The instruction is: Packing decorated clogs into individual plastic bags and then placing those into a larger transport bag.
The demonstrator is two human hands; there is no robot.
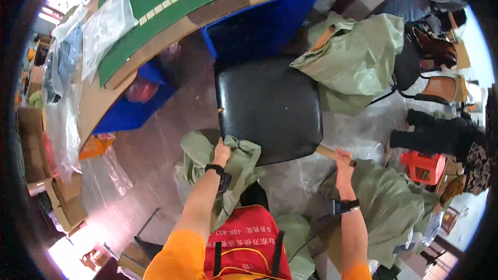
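Both hands reach forward to the near edge of a black padded chair seat. Left hand is closed on the bunched mouth of a grey-green woven sack that drapes off the seat's near left corner and hangs toward the floor. Right hand is wrapped around a tan wooden stick, just beside the seat's near right corner. Its long axis runs from upper left to lower right, with one end pointing under the seat. More grey-green sacks lie heaped beneath the right forearm, and another slumps beyond the chair. A red plastic stool stands to the right.
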